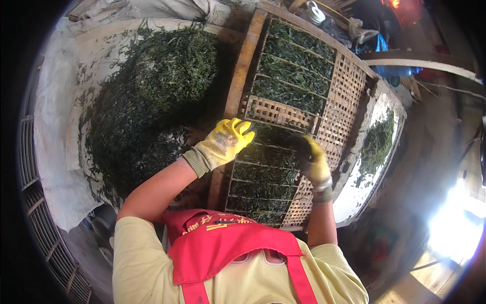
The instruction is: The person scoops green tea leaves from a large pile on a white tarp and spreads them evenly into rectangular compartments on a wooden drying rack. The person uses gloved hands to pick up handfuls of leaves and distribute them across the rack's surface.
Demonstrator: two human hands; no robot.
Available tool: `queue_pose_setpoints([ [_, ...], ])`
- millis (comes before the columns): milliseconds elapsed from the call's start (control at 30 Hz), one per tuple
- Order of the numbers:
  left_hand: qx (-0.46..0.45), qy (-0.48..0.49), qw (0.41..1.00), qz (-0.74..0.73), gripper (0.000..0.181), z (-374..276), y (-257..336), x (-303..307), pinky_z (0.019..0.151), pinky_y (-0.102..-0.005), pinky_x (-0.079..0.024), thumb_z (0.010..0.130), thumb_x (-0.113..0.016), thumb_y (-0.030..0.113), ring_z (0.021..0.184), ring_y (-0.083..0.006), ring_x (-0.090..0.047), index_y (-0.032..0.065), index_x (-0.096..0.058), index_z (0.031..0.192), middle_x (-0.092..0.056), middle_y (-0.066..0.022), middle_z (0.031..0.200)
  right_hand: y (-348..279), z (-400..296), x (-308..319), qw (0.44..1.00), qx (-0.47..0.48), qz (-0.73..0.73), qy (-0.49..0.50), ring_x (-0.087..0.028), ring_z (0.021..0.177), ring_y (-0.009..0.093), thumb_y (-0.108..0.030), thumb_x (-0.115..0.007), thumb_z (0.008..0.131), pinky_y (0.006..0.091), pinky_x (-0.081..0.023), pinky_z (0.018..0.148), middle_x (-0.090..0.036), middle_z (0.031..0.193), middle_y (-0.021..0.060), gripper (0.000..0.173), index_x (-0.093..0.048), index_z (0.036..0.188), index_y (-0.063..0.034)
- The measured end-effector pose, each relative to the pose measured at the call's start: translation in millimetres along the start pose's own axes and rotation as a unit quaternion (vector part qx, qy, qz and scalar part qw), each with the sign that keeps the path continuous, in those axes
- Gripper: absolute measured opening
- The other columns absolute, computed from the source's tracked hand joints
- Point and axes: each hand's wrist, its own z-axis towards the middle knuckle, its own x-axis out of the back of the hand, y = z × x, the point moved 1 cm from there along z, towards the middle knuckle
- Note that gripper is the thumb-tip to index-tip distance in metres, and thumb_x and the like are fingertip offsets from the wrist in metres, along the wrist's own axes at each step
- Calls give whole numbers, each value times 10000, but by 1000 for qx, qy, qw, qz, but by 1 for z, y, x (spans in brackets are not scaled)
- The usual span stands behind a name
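Observation:
My left hand (223, 143), in a yellow-coated work glove, is held over the wooden rail (243, 72) and the near tray's left edge. Its fingers are slightly curled and apart, with nothing between them. My right hand (318, 161), gloved alike and blurred, curls around a dark object (299, 148) above the tray's right side. Blur hides what that object is. Beneath both hands lies the near slatted frame (262, 167), filled with dark green leafy strands in rows. Farther off, a second slatted frame (290, 85) holds similar rows.
A big heap of green leafy strands (174, 68) lies on a white sheet (60, 125) at left. Woven bamboo lattice (340, 98) borders the frames. At right, a white board (351, 197) carries a smaller leafy clump (376, 142). A metal grille (49, 228) runs along the far left.

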Motion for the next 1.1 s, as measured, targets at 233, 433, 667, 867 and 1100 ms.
queue_pose_setpoints([
  [233,-73,102,992,33,276,-6,5,-13,935,-404,-426,798,-629,214,1087,-249,-535,127,-641,1060,-551,-77,1148,21,-7,7,821,91,-561,56,-515,1132,319,89,-516,795,389,-433,991,-560,1233,138,427,-591,1188,-60],
  [433,-94,92,991,37,279,-5,-2,-19,948,-389,-424,772,-625,203,1067,-241,-561,119,-639,1038,-582,-62,1123,28,-16,31,844,164,-506,66,-533,1125,331,-3,-629,722,390,-431,966,-590,1184,141,433,-605,1149,-69],
  [667,-92,109,989,36,246,2,1,-22,940,-391,-427,777,-615,208,1039,-236,-575,133,-649,1008,-605,-45,1081,8,19,2,796,76,-587,123,-552,1038,297,-94,-592,844,421,-384,984,-631,1067,134,204,-642,1039,-62],
  [867,-69,104,992,19,254,-1,4,-17,933,-388,-426,781,-608,213,1033,-226,-577,130,-655,1016,-604,-46,1080,-40,15,12,910,88,-404,-21,-626,909,292,-78,-695,768,368,-494,829,-655,1007,134,265,-654,1029,-57],
  [1100,-130,-57,989,36,362,6,11,-44,1065,-411,-303,933,-358,286,1279,-208,-447,214,-550,1231,-504,-19,1365,4,9,2,993,-4,-100,-61,-635,815,169,5,-574,850,285,-499,778,-674,944,73,182,-656,1011,-12],
])
